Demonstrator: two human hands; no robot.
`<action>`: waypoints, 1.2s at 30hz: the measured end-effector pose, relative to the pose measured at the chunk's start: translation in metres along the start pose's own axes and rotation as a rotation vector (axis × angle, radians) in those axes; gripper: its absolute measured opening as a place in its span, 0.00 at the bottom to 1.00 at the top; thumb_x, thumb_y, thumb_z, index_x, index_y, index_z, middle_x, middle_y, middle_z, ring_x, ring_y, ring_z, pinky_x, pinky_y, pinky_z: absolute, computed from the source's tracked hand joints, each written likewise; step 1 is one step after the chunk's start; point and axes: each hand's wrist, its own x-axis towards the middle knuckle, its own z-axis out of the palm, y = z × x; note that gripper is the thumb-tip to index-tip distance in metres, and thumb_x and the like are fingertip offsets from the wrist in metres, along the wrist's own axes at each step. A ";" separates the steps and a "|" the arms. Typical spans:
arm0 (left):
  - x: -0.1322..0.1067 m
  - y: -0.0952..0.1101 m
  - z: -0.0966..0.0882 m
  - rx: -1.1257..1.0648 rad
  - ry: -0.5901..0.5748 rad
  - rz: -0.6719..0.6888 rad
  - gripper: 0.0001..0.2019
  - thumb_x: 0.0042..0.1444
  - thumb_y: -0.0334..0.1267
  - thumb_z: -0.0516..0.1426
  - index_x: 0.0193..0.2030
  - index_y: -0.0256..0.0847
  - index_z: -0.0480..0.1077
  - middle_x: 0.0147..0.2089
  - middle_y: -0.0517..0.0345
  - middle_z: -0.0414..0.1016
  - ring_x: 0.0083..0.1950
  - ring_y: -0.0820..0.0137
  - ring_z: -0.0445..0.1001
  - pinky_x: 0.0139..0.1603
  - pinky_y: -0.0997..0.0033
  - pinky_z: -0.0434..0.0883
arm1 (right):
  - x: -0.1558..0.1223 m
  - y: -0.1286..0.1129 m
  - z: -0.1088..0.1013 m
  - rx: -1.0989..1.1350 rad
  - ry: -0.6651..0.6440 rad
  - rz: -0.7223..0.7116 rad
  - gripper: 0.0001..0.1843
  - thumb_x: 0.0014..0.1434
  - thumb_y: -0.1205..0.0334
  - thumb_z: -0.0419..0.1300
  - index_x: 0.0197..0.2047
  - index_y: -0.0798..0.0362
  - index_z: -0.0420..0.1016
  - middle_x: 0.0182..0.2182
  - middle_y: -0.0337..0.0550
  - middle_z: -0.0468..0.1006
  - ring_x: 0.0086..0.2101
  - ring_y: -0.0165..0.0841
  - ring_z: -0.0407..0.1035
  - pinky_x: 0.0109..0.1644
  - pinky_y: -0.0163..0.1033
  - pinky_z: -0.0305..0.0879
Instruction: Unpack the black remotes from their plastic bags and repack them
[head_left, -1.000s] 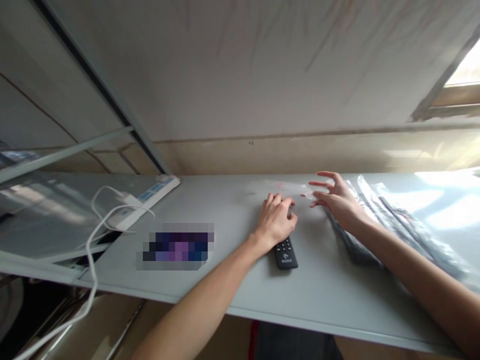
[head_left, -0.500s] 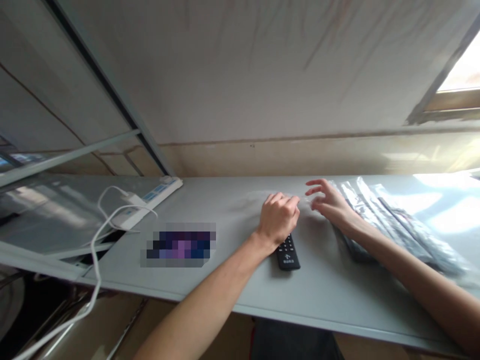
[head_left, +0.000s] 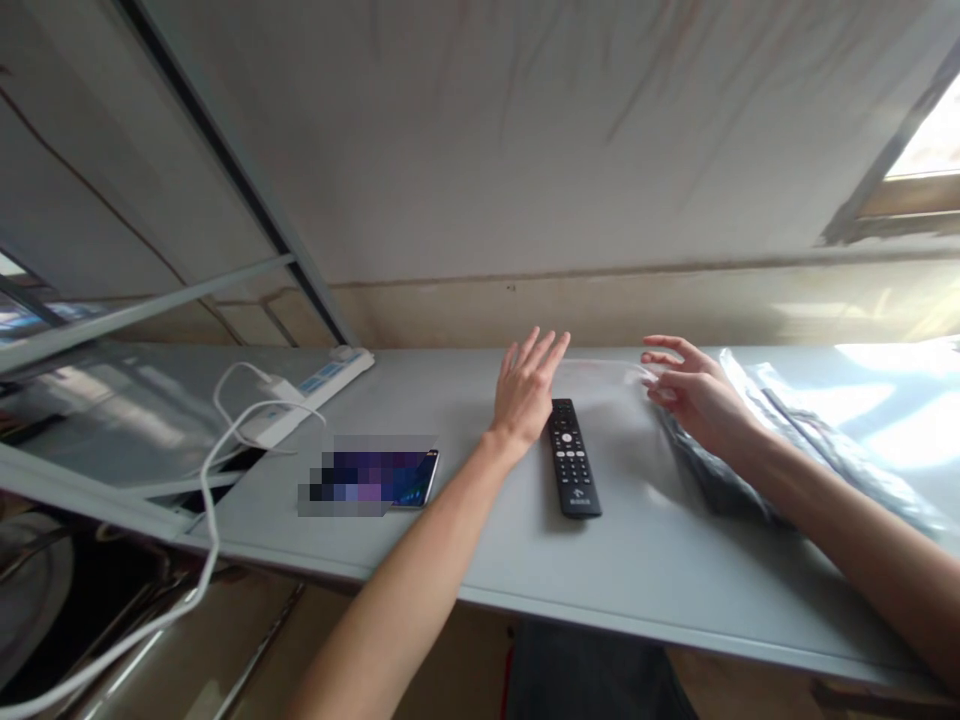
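A black remote control (head_left: 573, 457) lies flat on the grey table (head_left: 645, 560), buttons up. My left hand (head_left: 526, 388) hovers just left of its far end, fingers stretched out and empty. My right hand (head_left: 691, 395) is to the right, its fingertips pinching the edge of a clear plastic bag (head_left: 607, 378) that lies beyond the remote. Under my right wrist lies a stack of bagged dark items (head_left: 780, 450).
A phone (head_left: 382, 478) lies left of the remote. A white power strip (head_left: 311, 392) with a white cable (head_left: 214, 470) sits at the back left, beside a metal shelf frame (head_left: 150, 300). The wall runs along the table's far edge.
My left hand has lifted off the remote and opened, moving left and further away. The whole remote now shows. My right hand has drawn the clear bag's edge to the right.
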 end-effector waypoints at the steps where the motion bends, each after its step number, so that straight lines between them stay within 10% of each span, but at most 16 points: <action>1: 0.000 -0.002 0.001 -0.018 -0.024 0.001 0.40 0.66 0.17 0.45 0.82 0.50 0.53 0.81 0.57 0.61 0.84 0.66 0.52 0.84 0.50 0.53 | 0.001 0.000 -0.001 0.007 -0.002 0.010 0.29 0.44 0.63 0.67 0.52 0.42 0.74 0.48 0.43 0.74 0.26 0.26 0.58 0.25 0.36 0.58; 8: 0.001 -0.010 0.000 -0.043 -0.007 -0.004 0.46 0.62 0.15 0.45 0.84 0.51 0.45 0.86 0.61 0.44 0.86 0.68 0.45 0.85 0.53 0.53 | 0.001 -0.002 -0.002 0.058 -0.050 0.040 0.31 0.44 0.64 0.69 0.54 0.42 0.77 0.49 0.43 0.75 0.28 0.27 0.62 0.25 0.35 0.61; 17: 0.002 -0.015 0.006 -0.074 -0.044 -0.070 0.33 0.67 0.16 0.45 0.73 0.43 0.70 0.74 0.54 0.73 0.76 0.68 0.69 0.78 0.59 0.66 | 0.005 -0.004 -0.007 0.094 -0.076 0.033 0.29 0.45 0.63 0.69 0.53 0.41 0.76 0.45 0.40 0.76 0.27 0.27 0.59 0.26 0.36 0.59; 36: 0.006 -0.034 0.002 0.118 0.051 -0.217 0.26 0.67 0.19 0.51 0.64 0.39 0.79 0.63 0.46 0.82 0.67 0.60 0.79 0.69 0.55 0.72 | 0.006 -0.001 -0.009 -0.293 0.059 -0.022 0.47 0.53 0.58 0.72 0.72 0.43 0.57 0.54 0.53 0.77 0.32 0.39 0.81 0.33 0.46 0.83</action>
